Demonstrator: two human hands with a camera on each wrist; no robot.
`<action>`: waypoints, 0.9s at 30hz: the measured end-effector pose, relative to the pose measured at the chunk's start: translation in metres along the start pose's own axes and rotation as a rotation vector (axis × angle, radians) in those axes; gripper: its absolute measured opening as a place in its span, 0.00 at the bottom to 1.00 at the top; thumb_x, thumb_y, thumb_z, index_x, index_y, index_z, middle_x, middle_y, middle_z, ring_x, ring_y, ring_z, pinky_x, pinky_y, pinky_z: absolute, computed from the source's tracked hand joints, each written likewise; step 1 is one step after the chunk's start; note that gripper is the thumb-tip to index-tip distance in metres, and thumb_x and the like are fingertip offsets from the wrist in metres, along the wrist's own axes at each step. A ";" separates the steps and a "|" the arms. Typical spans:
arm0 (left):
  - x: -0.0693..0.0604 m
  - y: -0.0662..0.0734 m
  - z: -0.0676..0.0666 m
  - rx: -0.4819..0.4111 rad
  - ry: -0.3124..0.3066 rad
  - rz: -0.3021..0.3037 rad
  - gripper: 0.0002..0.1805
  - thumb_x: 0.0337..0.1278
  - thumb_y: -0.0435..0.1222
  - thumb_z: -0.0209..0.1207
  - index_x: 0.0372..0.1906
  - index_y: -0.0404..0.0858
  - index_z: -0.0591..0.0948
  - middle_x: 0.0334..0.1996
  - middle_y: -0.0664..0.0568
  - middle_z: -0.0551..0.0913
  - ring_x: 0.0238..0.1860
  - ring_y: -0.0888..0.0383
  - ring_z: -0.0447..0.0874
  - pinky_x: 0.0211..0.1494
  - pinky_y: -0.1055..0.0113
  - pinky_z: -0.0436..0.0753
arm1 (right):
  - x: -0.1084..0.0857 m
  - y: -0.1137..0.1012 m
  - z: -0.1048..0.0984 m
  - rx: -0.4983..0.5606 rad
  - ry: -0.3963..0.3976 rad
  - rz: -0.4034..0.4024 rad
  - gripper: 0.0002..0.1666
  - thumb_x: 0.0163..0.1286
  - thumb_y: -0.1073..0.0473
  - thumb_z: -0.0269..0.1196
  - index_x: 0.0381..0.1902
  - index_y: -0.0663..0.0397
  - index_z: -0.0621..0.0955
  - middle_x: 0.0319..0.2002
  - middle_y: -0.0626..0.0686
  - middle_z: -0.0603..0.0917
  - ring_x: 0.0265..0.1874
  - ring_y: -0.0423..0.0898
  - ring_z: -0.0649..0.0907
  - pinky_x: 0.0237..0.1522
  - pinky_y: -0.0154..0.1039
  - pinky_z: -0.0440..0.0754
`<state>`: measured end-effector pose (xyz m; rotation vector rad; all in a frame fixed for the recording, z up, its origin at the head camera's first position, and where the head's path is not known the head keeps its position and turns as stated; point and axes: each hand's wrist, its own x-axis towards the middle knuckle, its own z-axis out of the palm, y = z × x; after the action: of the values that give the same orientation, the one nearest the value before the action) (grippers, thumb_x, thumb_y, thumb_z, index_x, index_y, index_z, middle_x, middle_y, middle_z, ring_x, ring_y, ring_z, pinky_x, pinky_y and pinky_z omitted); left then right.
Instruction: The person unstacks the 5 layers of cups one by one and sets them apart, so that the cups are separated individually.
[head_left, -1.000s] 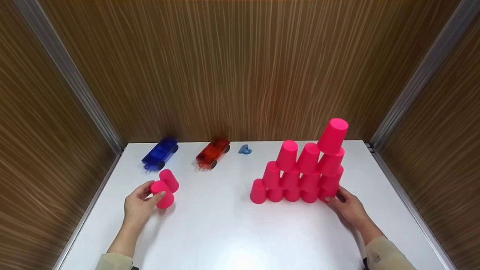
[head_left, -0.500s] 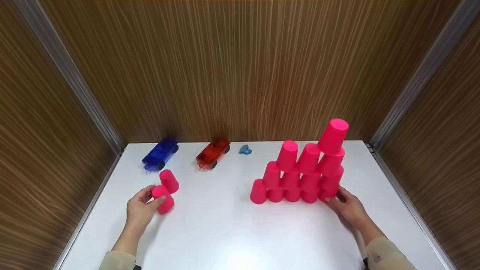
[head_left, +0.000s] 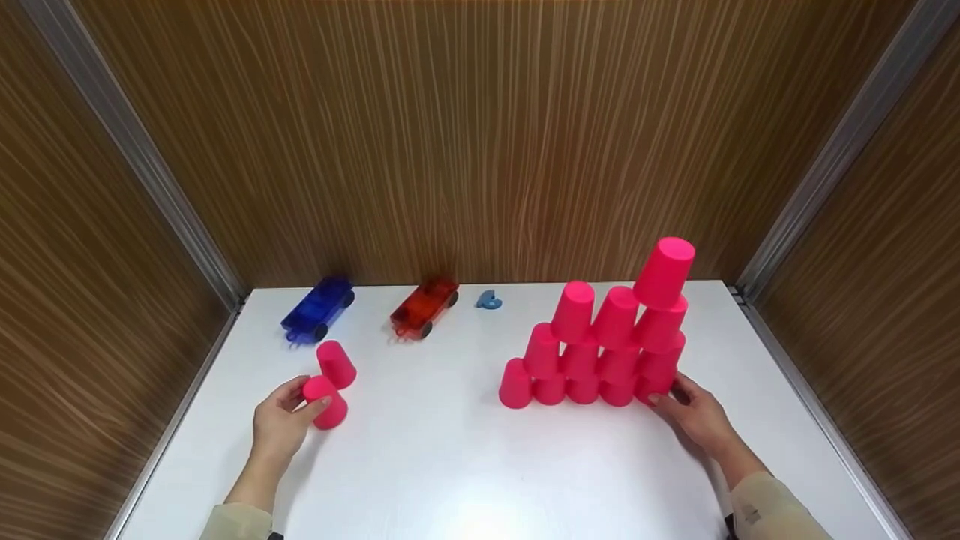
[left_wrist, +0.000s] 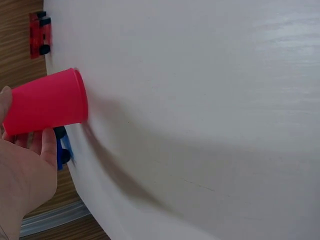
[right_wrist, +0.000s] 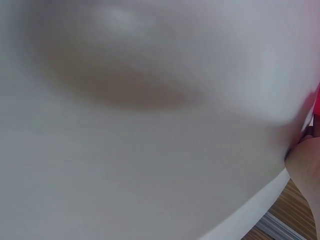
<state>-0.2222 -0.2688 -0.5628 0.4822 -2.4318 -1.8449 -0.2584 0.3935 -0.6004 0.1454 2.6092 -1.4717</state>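
My left hand (head_left: 279,424) pinches an upside-down pink cup (head_left: 327,405) between thumb and fingers; in the left wrist view that cup (left_wrist: 49,102) has its rim at the table surface. Just behind it stands another pink cup (head_left: 337,364). On the right, pink cups are stacked upside down in rows, one cup (head_left: 664,272) on top at the right end and a single cup (head_left: 516,383) at the left end of the bottom row. My right hand (head_left: 701,420) grips the bottom right cup (head_left: 651,390), its fingers partly hidden behind it.
Along the back of the white table (head_left: 450,465) stand a blue toy car (head_left: 320,308), a red toy car (head_left: 426,307) and a small blue piece (head_left: 489,300). Wood-patterned panels (head_left: 480,142) rise behind and at both sides.
My left hand has moved slightly toward the front edge and down with its cup, which has come onto the table. My right hand and the stacked cups have stayed in place.
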 end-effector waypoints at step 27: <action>-0.010 0.065 0.000 0.059 0.023 0.067 0.47 0.67 0.48 0.71 0.84 0.43 0.63 0.80 0.44 0.67 0.80 0.45 0.64 0.78 0.52 0.69 | 0.000 0.006 0.002 0.056 0.004 0.032 0.52 0.74 0.36 0.67 0.86 0.42 0.58 0.81 0.61 0.61 0.79 0.66 0.61 0.71 0.58 0.76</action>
<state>-0.2268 -0.2509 -0.5000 0.4176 -2.4618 -1.7364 -0.2577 0.3947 -0.6065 0.1953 2.5576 -1.5357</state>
